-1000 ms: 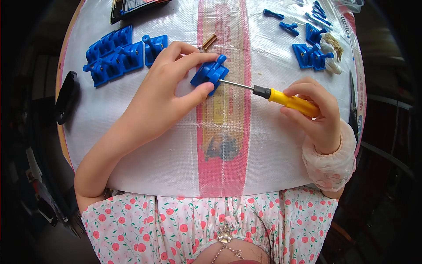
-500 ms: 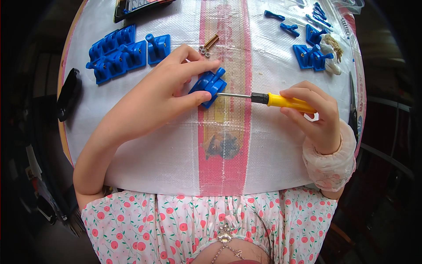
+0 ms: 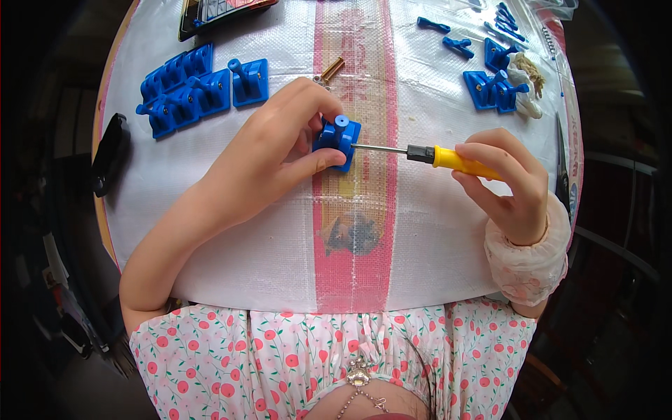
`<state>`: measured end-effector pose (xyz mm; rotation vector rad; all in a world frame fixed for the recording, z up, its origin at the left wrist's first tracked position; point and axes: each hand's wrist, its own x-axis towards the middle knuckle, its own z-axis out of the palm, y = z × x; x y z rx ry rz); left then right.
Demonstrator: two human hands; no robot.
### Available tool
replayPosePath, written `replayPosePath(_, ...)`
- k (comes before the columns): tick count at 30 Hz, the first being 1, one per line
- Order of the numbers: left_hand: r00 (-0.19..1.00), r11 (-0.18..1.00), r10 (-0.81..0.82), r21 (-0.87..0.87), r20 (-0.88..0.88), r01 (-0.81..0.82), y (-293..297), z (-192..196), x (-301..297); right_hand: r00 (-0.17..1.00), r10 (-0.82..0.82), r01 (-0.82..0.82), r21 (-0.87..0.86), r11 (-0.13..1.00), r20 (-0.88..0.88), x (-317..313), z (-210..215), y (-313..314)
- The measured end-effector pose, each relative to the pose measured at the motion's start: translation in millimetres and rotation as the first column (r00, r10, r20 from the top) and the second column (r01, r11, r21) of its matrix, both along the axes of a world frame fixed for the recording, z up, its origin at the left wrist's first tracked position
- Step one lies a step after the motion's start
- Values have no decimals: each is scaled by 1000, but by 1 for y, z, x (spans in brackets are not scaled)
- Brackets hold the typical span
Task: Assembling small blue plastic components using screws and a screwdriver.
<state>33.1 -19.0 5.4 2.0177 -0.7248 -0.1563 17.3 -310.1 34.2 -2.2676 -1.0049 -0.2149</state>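
Observation:
In the middle of the table, my left hand (image 3: 297, 133) grips a blue plastic clamp-like piece (image 3: 339, 140), a square base with a lever that stands up toward me. Part of the base is covered by my thumb and fingers. My right hand (image 3: 509, 178) is closed around the yellow handle of a screwdriver (image 3: 455, 161). Its metal shaft lies level, and the tip meets the right side of the blue piece. Just beyond my left hand lie brass-coloured bolts (image 3: 333, 68) and small nuts (image 3: 320, 80), partly hidden by my fingers.
At the left stand several blue lever pieces in rows (image 3: 183, 98), with a single one (image 3: 248, 82) beside them. A black object (image 3: 110, 155) lies at the left edge. Far right are more blue pieces (image 3: 490, 91), loose blue levers (image 3: 458, 47) and a string bundle (image 3: 525, 87). A dark tray (image 3: 227, 15) sits far back.
The blue piece has turned in my left hand, so its lever now points up toward me. My right hand and the screwdriver have shifted slightly right.

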Motion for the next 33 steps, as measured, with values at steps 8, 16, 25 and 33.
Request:
replayPosePath(8, 999, 998, -6, 58, 36, 4, 2, -1, -1, 900, -78, 128, 90, 988, -429, -9, 0, 2)
replayPosePath(16, 1000, 999, -5, 36, 12, 5, 1, -2, -2, 786, -34, 304, 338, 891, -617, -8, -16, 6)
replayPosePath(25, 1000, 1000, 7, 22, 1, -7, 1, -3, -3, 933, -149, 152, -17, 988, -329, -2, -1, -1)
replayPosePath(33, 1000, 1000, 9, 15, 3, -9, 2, -5, -3, 863, -95, 219, 198, 955, -496, -4, -6, 4)
